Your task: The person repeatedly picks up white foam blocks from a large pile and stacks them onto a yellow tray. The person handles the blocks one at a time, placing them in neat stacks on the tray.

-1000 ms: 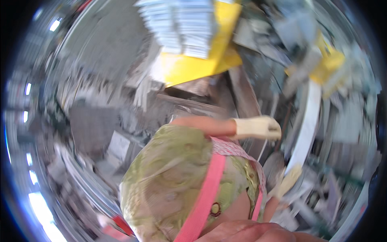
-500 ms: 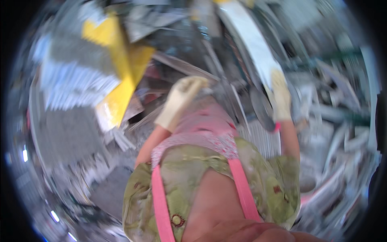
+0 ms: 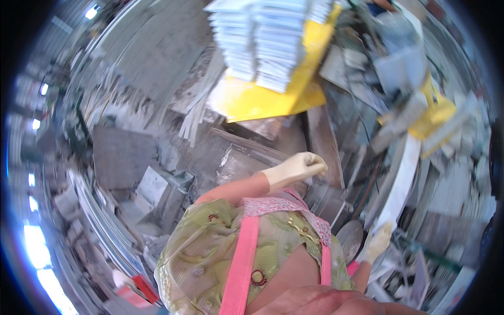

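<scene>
My left hand (image 3: 300, 167), in a cream rubber glove, hangs in front of my body with its fingers curled in; nothing shows in it. My right hand (image 3: 377, 243), gloved alike, is at the near end of a long white belt-like strip (image 3: 401, 181). Its fingers look stretched out toward the strip, somewhat blurred; whether they touch it I cannot tell. Beside that hand is a round grey disc (image 3: 350, 236). Beyond my left hand, stacks of thin whitish tiles or slabs (image 3: 273, 44) stand on a yellow stand (image 3: 262, 107).
Long flat slabs (image 3: 157, 47) lean in a row at the far left. A brown board (image 3: 123, 157) and a pale block-like box (image 3: 152, 186) are on the left. A yellow bracket (image 3: 433, 118) sits over the strip. Part of another person (image 3: 383, 6) shows at the top right.
My view has swung left, so the stacks and yellow stand now lie ahead and the strip is farther right. My left hand stays curled; my right hand remains by the strip's near end.
</scene>
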A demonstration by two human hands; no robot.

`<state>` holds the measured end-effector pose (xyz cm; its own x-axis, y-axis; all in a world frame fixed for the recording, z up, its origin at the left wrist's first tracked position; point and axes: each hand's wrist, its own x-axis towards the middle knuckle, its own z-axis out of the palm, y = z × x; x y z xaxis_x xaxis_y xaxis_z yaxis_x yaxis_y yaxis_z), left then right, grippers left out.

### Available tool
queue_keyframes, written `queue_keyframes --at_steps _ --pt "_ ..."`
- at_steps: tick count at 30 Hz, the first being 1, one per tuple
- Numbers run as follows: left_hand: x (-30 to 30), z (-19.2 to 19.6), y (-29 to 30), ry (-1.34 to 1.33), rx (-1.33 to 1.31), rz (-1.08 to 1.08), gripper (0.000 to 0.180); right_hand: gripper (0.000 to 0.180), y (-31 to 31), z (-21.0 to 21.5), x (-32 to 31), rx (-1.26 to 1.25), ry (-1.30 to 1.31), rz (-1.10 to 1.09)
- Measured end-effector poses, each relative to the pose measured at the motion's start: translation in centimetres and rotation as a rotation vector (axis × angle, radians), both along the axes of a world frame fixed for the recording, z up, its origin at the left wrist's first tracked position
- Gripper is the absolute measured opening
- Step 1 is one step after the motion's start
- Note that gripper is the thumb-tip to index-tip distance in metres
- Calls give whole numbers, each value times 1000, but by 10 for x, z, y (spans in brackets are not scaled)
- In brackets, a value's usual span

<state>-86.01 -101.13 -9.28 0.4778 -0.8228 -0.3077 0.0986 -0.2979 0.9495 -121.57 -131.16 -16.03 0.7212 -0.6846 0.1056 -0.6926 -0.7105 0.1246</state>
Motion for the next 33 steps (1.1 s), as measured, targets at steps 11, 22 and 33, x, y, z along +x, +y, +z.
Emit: queue_keyframes --at_steps 11,22,33 --pt "73 -4 95 -35 12 65 43 44 74 87 147 609 -555 -176" --pt "189 -18 138 -244 158 564 72 43 338 21 477 643 -479 386" --pt "202 -48 111 -487 390 835 69 50 265 23 397 569 -668 718"
